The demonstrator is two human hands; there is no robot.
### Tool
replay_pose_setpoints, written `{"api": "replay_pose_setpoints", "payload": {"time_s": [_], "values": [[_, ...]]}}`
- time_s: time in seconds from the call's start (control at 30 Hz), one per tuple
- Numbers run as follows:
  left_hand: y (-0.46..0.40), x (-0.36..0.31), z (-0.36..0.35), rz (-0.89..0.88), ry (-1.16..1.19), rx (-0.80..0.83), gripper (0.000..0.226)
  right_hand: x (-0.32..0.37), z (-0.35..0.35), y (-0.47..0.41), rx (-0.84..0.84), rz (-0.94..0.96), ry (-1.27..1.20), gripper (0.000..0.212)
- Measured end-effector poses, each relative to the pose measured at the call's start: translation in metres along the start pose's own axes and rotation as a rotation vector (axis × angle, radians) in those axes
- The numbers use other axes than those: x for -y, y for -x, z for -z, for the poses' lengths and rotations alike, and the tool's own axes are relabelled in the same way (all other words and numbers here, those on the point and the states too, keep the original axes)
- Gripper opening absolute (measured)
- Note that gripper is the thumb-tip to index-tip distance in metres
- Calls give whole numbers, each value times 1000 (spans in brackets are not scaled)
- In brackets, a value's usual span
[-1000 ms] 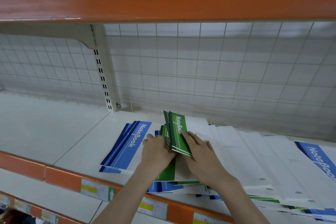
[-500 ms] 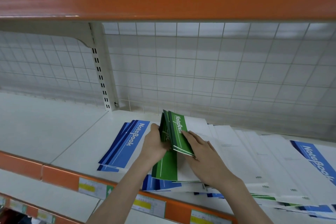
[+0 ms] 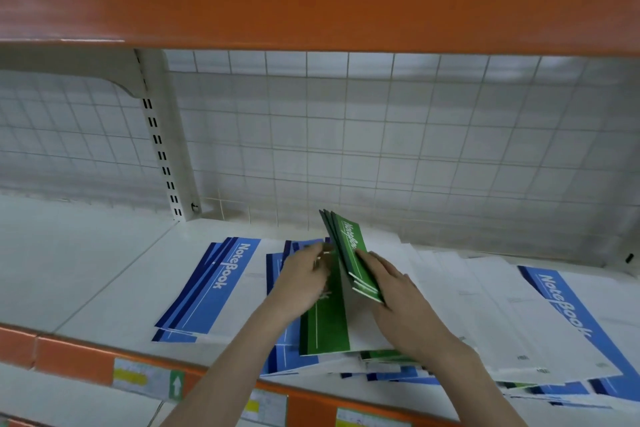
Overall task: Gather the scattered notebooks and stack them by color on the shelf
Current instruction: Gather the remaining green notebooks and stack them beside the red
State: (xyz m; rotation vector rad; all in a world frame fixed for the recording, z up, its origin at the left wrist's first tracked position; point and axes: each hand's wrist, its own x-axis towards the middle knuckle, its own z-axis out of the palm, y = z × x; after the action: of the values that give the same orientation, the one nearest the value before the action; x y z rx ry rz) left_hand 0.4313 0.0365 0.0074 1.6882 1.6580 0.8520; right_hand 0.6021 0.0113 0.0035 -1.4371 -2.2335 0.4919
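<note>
A bundle of green notebooks (image 3: 351, 253) stands tilted on its edge over the white shelf (image 3: 86, 274). My right hand (image 3: 398, 302) holds the bundle from the right, fingers laid along its cover. My left hand (image 3: 303, 282) touches its left side, fingers curled at the spines. Another green notebook (image 3: 325, 326) lies flat beneath my hands. A small stack of blue notebooks (image 3: 211, 284) lies to the left. More blue covers (image 3: 277, 267) peek out behind my left hand.
A spread of overlapping notebooks, white backs up (image 3: 485, 315), covers the shelf to the right, with one blue cover (image 3: 568, 308) showing. A wire grid back panel (image 3: 346, 149) and an orange upper shelf edge (image 3: 311, 0) bound the space. Price labels (image 3: 138, 378) line the front rail.
The green bundle has tipped more upright and my left hand has slid a little left along its side. The flat green notebook below shows more.
</note>
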Motion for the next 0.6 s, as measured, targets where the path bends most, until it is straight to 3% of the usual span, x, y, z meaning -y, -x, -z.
{"api": "replay_pose_setpoints", "payload": {"time_s": [0.07,0.13,0.23,0.4,0.47,0.53,0.6], "values": [[3,6,-3,3,-434,-60,48,-2,0,1,11,10,46,68],[5,7,-8,107,-414,-35,59,-2,-4,1,40,12,99,69],[7,4,-11,140,-256,-64,49,-2,-7,3,61,3,141,71],[3,0,-17,98,-372,-178,34,0,-6,4,62,-7,144,73],[0,-1,-17,46,-252,-212,33,2,-5,5,58,-7,147,71],[-3,-1,-15,29,26,-249,25,4,-5,6,64,-7,145,70],[-5,-5,-12,107,262,-244,19,6,-6,8,61,1,159,70]]}}
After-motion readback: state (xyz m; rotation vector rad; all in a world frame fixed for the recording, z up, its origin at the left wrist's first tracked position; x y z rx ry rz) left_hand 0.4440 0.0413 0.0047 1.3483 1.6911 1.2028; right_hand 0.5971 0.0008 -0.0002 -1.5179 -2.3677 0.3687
